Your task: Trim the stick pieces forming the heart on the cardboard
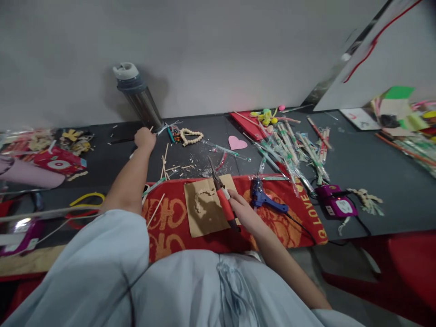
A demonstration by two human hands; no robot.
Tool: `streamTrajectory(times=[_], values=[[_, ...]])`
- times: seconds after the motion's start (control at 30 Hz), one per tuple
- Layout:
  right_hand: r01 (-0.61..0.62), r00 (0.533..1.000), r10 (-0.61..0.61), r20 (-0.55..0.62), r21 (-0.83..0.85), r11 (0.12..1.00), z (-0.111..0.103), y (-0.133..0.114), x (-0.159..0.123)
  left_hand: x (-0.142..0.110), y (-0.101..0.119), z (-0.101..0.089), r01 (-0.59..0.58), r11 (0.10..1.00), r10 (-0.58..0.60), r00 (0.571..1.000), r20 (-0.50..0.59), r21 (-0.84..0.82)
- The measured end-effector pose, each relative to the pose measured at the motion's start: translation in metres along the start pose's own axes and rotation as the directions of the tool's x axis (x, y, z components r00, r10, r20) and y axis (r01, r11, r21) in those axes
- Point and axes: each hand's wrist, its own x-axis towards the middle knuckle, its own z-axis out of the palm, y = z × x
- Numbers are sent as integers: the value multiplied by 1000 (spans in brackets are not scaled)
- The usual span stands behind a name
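Observation:
My right hand (242, 209) is closed around the red-handled pliers (225, 203), whose narrow jaws point away from me. Below the pliers lies a piece of brown cardboard (200, 222) with a curved row of small pale stick pieces (199, 202) on it. Stretched out toward the metal water bottle (145, 106), my left hand (145, 140) is closed, and the tip of a thin pale stick (151, 129) shows at its fingers. To its right rests a heart-shaped outline of pale pieces (190, 136). A blue glue gun (267, 200) lies right of the cardboard.
A red towel (163, 236) lies under the cardboard on the dark table (368, 168). Plastic-wrapped sticks (289, 150) and a pink paper heart (237, 143) lie farther back. A purple box (335, 202) with cables sits at the right. Loose sticks (164, 161) and scraps are scattered mid-table.

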Motion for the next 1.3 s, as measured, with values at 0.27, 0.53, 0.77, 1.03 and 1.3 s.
streamTrajectory(times=[0.27,0.53,0.77,1.03,1.3], values=[[-33,999,33,-15,1,999,-9,-3,8,25,-1,25,34,997,-25,990,-140,62],[-71,996,77,-43,117,991,-16,5,14,8,11,7,-81,983,98,991,-95,167],[-69,993,92,-68,285,956,-21,7,13,-92,64,-22,-621,779,544,737,400,85],[-26,987,63,-146,247,969,-19,16,2,-127,63,9,-662,749,585,681,442,30],[3,986,27,-165,181,984,-21,14,-17,-96,91,47,-692,720,682,690,241,-55]])
